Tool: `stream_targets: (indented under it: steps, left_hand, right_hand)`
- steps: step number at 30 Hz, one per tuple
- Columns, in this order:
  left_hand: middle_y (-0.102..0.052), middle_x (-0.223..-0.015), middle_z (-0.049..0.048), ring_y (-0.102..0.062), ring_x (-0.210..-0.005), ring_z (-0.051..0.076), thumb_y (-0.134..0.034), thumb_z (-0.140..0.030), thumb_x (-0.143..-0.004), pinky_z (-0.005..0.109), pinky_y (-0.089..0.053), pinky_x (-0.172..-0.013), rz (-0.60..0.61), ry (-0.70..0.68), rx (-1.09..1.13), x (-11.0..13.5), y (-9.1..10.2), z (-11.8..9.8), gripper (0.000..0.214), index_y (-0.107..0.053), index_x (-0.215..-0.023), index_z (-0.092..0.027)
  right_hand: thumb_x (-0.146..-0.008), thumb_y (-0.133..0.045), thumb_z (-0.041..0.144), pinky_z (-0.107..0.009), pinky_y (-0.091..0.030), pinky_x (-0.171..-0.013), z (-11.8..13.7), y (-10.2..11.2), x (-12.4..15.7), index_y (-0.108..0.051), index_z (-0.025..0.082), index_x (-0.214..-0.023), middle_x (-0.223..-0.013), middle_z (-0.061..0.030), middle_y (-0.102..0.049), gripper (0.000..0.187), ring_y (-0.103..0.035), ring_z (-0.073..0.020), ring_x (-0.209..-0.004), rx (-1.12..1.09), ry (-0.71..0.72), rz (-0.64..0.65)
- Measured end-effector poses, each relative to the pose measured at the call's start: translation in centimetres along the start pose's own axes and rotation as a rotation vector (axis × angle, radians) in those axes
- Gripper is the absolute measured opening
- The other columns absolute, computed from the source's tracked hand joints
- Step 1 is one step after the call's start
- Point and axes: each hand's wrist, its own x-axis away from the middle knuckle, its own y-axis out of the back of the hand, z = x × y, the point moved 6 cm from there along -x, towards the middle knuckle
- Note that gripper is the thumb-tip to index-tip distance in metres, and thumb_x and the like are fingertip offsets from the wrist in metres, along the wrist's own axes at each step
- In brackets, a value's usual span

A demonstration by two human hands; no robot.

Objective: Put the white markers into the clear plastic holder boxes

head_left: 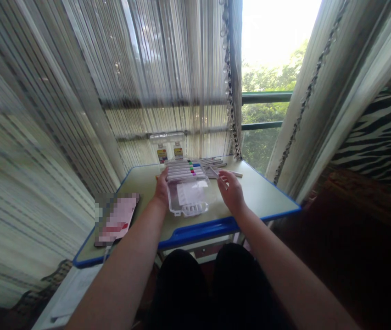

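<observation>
A clear plastic marker case (189,196) lies open on a small desk (264,192) with a blue rim. Several white markers (185,172) with coloured bands lie in a row at the case's far end. My left hand (162,187) rests against the case's left side, fingers curled on its edge. My right hand (230,190) hovers to the right of the case, fingers pinched on one white marker (215,173). More loose markers (216,164) lie on the desk behind it.
A blurred-out flat object (116,219) lies at the desk's left front. The case's clear lid (167,145) stands against the striped curtain (78,91). An open window (267,123) with a railing is behind. My dark-clothed knees (212,279) are under the desk.
</observation>
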Motion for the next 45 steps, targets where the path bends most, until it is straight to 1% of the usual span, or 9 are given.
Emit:
stream_targets:
  steps: [7,10,15,20,23,28,34,39,45]
  left_hand:
    - [-0.077,-0.092,0.0115,-0.074,-0.089,0.026,-0.050,-0.036,-0.093,0.044,-0.057,-0.092,-0.053,-0.011,-0.076,0.0,0.0,0.1,0.040,-0.066,-0.118,-0.009]
    - [-0.077,-0.090,0.0103,-0.075,-0.088,0.026,-0.052,-0.033,-0.092,0.043,-0.058,-0.092,-0.068,-0.060,-0.075,-0.1,0.2,-0.2,0.036,-0.067,-0.115,-0.010]
    - [-0.077,-0.088,0.0097,-0.075,-0.088,0.026,-0.050,-0.034,-0.093,0.042,-0.059,-0.090,-0.056,0.004,-0.076,0.0,0.0,0.3,0.038,-0.067,-0.116,-0.010]
    - [-0.077,-0.088,0.0076,-0.075,-0.087,0.024,-0.050,-0.032,-0.092,0.039,-0.060,-0.088,-0.063,-0.003,-0.087,0.2,-0.2,0.4,0.036,-0.067,-0.117,-0.013]
    - [-0.077,-0.090,0.0072,-0.075,-0.088,0.024,-0.052,-0.033,-0.092,0.039,-0.059,-0.088,-0.053,-0.007,-0.090,0.3,-0.4,0.4,0.035,-0.068,-0.116,-0.014]
    - [-0.077,-0.089,0.0074,-0.075,-0.090,0.025,-0.051,-0.033,-0.092,0.040,-0.059,-0.089,-0.071,0.020,-0.071,0.6,-0.7,0.6,0.035,-0.067,-0.116,-0.013]
    - [-0.077,-0.084,0.0077,-0.075,-0.085,0.025,-0.048,-0.033,-0.093,0.040,-0.060,-0.086,-0.097,0.043,-0.079,0.6,-0.7,0.7,0.035,-0.068,-0.113,-0.012]
    - [-0.077,-0.083,0.0085,-0.075,-0.082,0.025,-0.048,-0.032,-0.093,0.039,-0.060,-0.085,-0.091,0.044,-0.084,0.4,-0.6,0.7,0.035,-0.068,-0.113,-0.012]
    - [-0.077,-0.087,0.0093,-0.075,-0.086,0.025,-0.046,-0.033,-0.094,0.041,-0.059,-0.087,-0.044,0.079,-0.088,0.5,-1.0,1.0,0.037,-0.067,-0.115,-0.010]
  right_hand:
    - [-0.095,-0.043,0.024,-0.041,-0.052,-0.097,1.2,-0.8,0.7,-0.062,0.023,-0.120,-0.110,-0.0122,-0.063,0.031,-0.061,-0.0240,-0.104,0.203,0.209,0.061]
    - [-0.095,-0.041,0.023,-0.043,-0.052,-0.097,0.4,-0.4,0.4,-0.058,0.019,-0.128,-0.112,-0.0150,-0.060,0.037,-0.060,-0.0248,-0.105,0.210,0.209,-0.023]
    - [-0.095,-0.045,0.026,-0.040,-0.055,-0.089,-1.5,0.2,0.0,-0.062,0.019,-0.117,-0.112,-0.0153,-0.062,0.029,-0.062,-0.0220,-0.094,0.164,0.136,-0.116]
    - [-0.096,-0.044,0.024,-0.040,-0.056,-0.087,-2.3,0.0,0.1,-0.036,0.025,-0.147,-0.110,-0.0120,-0.066,0.052,-0.065,-0.0215,-0.094,0.054,0.157,-0.157]
    - [-0.096,-0.044,0.026,-0.040,-0.057,-0.081,-2.0,0.1,0.3,-0.028,0.028,-0.150,-0.116,-0.0144,-0.062,0.057,-0.066,-0.0225,-0.094,-0.007,0.175,-0.204]
    - [-0.095,-0.044,0.025,-0.040,-0.057,-0.081,-1.0,1.1,0.4,-0.033,0.026,-0.140,-0.101,-0.0088,-0.064,0.046,-0.068,-0.0205,-0.089,-0.130,0.147,-0.277]
    - [-0.091,-0.058,0.034,-0.043,-0.050,-0.094,0.0,2.3,0.4,-0.049,0.025,-0.103,-0.104,-0.0088,-0.070,0.018,-0.066,-0.0220,-0.100,-0.095,0.118,-0.354]
    - [-0.081,-0.067,0.039,-0.036,-0.054,-0.082,-0.9,1.3,0.0,-0.050,0.025,-0.098,-0.104,-0.0051,-0.069,0.027,-0.068,-0.0176,-0.086,-0.436,-0.089,-0.255]
    - [-0.067,-0.077,0.034,-0.037,-0.054,-0.086,-1.5,-0.4,0.1,-0.041,0.028,-0.094,-0.091,0.0032,-0.073,0.045,-0.070,-0.0171,-0.088,-0.795,-0.340,-0.103]
